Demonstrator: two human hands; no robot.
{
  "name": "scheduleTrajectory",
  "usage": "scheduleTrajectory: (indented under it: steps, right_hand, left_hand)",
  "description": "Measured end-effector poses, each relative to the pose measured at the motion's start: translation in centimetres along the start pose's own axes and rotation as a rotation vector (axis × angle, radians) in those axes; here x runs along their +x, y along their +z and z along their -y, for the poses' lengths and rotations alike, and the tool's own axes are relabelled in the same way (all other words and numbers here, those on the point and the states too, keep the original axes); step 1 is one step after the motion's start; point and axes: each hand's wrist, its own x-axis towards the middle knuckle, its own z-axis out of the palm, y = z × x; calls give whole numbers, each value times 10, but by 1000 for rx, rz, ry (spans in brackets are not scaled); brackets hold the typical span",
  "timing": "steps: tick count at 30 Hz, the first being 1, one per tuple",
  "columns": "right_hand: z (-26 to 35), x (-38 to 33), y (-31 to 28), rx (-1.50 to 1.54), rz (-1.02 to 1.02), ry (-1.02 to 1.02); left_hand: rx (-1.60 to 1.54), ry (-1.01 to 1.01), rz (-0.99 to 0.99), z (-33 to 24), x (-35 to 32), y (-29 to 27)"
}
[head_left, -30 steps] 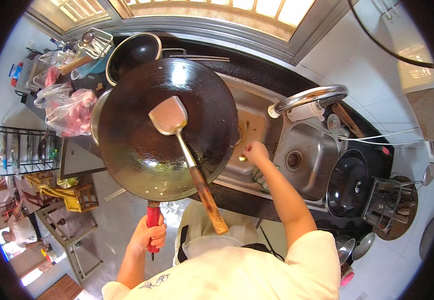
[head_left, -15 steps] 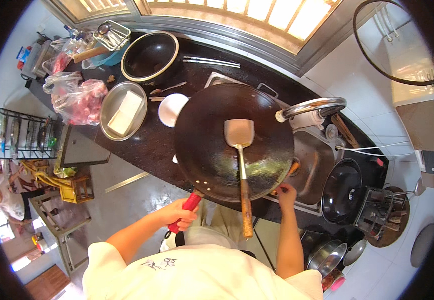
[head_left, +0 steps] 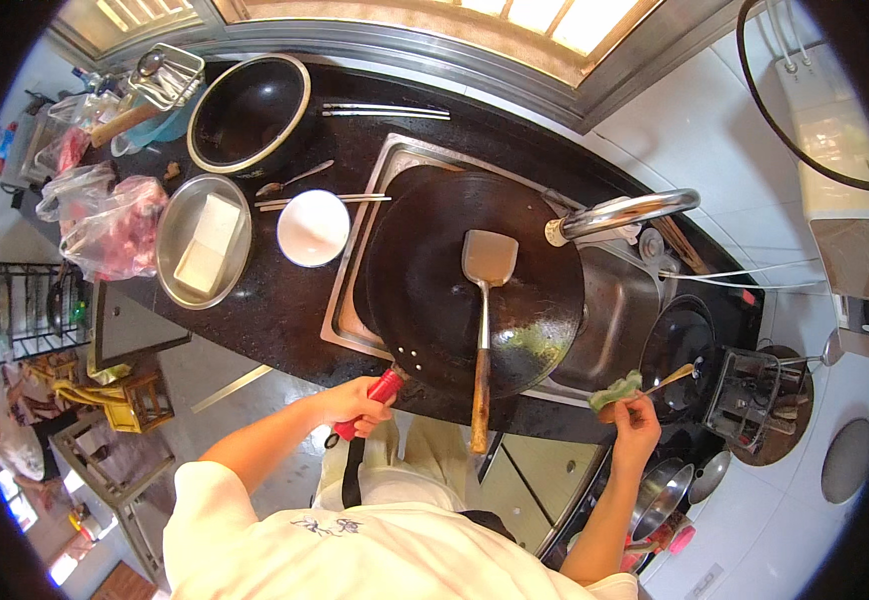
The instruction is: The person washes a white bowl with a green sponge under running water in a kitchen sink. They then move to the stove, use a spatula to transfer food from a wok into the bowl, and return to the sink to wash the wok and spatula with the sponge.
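My left hand (head_left: 353,403) is wrapped round the red handle (head_left: 383,384) of a large dark wok (head_left: 425,280), which is over the sink. Inside the wok lies a spatula (head_left: 490,258) with a steel blade, its wooden handle sticking out over the near rim. To the right of the wok, my right hand (head_left: 637,424) pinches a green and tan scouring sponge (head_left: 616,391). A thin yellowish stick (head_left: 673,377) reaches from near those fingers over a black basin (head_left: 677,340); whether the hand touches it I cannot tell.
The sink (head_left: 620,320) and curved tap (head_left: 635,212) are right of the wok. Leftward on the dark counter are a white bowl (head_left: 313,230), chopsticks (head_left: 385,111), a black bowl (head_left: 252,112), a metal dish (head_left: 170,262) holding a white block, and bagged meat (head_left: 120,225).
My right hand has moved right, off the wok's near rim, and the green sponge now shows in it. The wok has shifted right relative to the counter, still in my left hand.
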Motion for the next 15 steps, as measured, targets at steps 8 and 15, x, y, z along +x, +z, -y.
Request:
scheduleTrajectory:
  steps: [8, 15]
  right_hand:
    - [28, 4, 38, 5, 28, -50]
    - [46, 13, 72, 71, 113, -40]
  left_hand:
    - [-24, -10, 55, -13, 1, -26]
    - [-61, -32, 130, 0, 12, -43]
